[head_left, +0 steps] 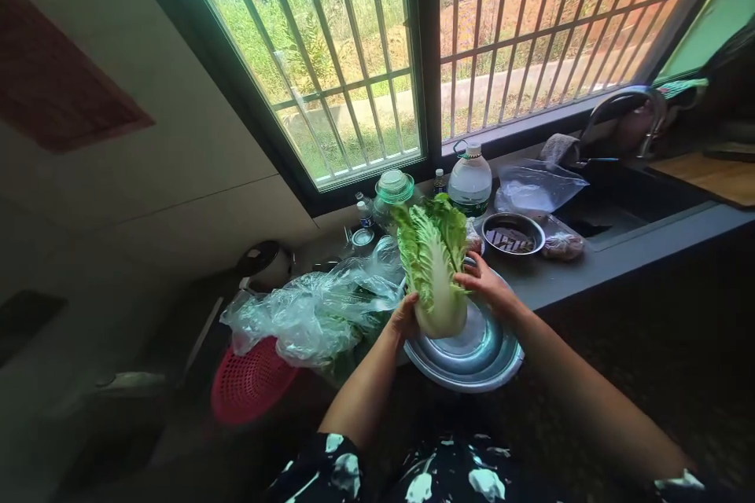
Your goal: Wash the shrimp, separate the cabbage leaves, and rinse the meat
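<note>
A napa cabbage [435, 275], leafy end up and pale base toward me, is held between my two hands over a wide metal basin [495, 365]. My left hand [406, 317] grips the lower left side of the cabbage, the thumb along its base. On the other side, my right hand [484, 283] has its fingers against the leaves and stem. The undersides of both hands are partly hidden. Just left of the basin lies a clear plastic bag [312, 306] with green vegetables inside.
A red plastic basket [253, 381] sits under the bag. Behind the basin stand a large water bottle [470, 181] and a glass jar [394, 192]. To the right are a metal bowl [513, 234], a bagged food item [563, 245] and the sink [619, 196] with a faucet [625, 98].
</note>
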A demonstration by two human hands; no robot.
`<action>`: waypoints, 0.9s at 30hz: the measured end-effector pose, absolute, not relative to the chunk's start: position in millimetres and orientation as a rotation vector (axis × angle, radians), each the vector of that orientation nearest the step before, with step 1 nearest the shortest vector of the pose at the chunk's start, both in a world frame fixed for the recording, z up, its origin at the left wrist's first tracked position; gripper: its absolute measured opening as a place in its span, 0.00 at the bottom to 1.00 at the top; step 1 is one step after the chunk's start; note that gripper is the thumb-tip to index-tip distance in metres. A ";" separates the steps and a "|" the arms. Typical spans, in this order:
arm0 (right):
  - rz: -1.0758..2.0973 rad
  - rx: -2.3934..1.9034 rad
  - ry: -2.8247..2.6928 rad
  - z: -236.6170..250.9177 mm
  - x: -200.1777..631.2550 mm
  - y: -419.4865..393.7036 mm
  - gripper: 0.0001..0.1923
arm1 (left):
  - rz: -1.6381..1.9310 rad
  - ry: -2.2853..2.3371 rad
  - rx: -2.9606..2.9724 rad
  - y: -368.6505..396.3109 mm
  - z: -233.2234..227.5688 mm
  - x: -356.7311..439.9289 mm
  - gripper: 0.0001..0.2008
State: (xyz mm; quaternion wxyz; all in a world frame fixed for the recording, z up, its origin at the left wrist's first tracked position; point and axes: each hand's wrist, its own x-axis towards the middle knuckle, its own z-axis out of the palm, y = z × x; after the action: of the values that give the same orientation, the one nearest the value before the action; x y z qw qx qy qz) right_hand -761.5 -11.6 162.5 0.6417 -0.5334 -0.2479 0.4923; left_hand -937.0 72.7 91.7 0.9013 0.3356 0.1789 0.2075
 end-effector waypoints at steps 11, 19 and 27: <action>1.049 -1.115 -0.555 127.0 -793.4 -31.8 0.32 | 0.611 0.377 0.651 60.7 80.0 -945.8 0.30; 0.912 -1.093 -0.592 95.4 -791.5 -30.8 0.27 | 0.755 0.486 0.598 54.2 70.2 -954.6 0.30; 1.044 -0.968 -0.193 63.3 -798.8 -32.8 0.17 | 0.954 0.553 0.534 55.7 63.8 -966.9 0.27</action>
State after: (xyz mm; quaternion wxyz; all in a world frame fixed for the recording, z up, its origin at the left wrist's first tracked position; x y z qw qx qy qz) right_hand -798.8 -32.8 63.3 0.7527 -0.4436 -0.0886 0.4784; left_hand -966.9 55.7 63.8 0.8183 0.2506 0.2594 0.4476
